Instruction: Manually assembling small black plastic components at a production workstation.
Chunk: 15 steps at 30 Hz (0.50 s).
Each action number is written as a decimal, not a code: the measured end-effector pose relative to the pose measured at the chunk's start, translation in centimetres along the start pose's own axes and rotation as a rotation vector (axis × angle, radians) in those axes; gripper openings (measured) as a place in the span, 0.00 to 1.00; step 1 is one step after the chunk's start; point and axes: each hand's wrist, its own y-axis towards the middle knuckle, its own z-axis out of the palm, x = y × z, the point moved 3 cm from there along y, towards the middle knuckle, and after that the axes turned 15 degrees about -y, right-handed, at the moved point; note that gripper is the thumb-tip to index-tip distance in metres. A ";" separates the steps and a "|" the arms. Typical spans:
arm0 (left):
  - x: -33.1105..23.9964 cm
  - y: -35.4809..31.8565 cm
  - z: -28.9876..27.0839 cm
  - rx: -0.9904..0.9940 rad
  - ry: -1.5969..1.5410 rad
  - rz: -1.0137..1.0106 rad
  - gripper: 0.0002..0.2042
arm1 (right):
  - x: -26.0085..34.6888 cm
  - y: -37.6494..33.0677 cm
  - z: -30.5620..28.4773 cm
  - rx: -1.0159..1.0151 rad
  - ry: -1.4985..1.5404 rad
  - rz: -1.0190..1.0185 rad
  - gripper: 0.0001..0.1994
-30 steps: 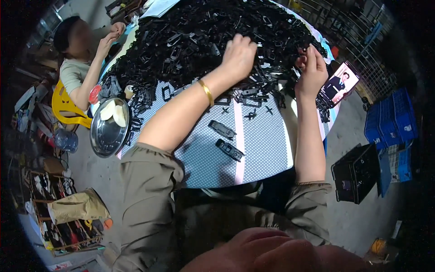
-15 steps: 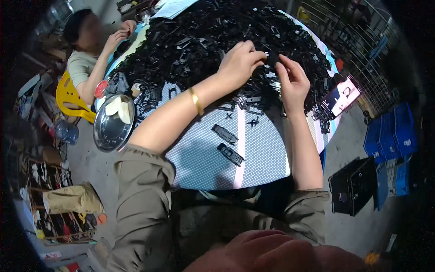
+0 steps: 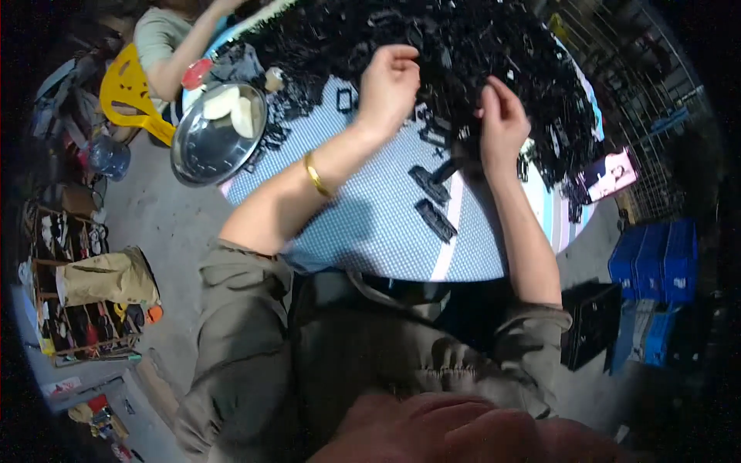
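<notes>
My left hand (image 3: 390, 92) is raised over the near edge of a heap of black plastic parts (image 3: 340, 38), its fingers curled; whatever they hold, if anything, is hidden. To its right, my right hand (image 3: 503, 127) hovers by the heap with thumb and fingers bent together, slightly blurred, their contents unclear. Two long black plastic pieces lie on the patterned tabletop (image 3: 370, 239) in front of me: an upper piece (image 3: 430, 185) and a lower piece (image 3: 436, 221). A smeared dark shape (image 3: 448, 168) touches or overlaps the upper one. Just above sits a small cross-shaped bit (image 3: 438, 152).
A steel bowl (image 3: 204, 158) with pale wedges stands at the table's left edge, near a red lid (image 3: 197, 73). A lit phone (image 3: 610, 176) is at the right edge. Another person (image 3: 166, 46) sits at upper left on a yellow chair (image 3: 123, 89). Blue crates (image 3: 654, 258) stand at right.
My hands have moved apart from above the heap, the left one shifting left. A dark blurred shape now appears beside the upper long piece. The whole view has shifted.
</notes>
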 end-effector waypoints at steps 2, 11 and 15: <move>-0.1 -0.3 0.6 0.298 0.154 -0.077 0.09 | -2.0 1.6 -1.4 -0.054 0.163 0.095 0.11; 1.6 -8.1 5.7 1.002 0.748 0.078 0.21 | -0.7 0.7 -2.6 0.015 0.049 0.029 0.11; 1.7 -7.5 5.4 0.921 0.696 -0.001 0.18 | 0.2 -0.8 -3.3 0.055 -0.193 -0.250 0.11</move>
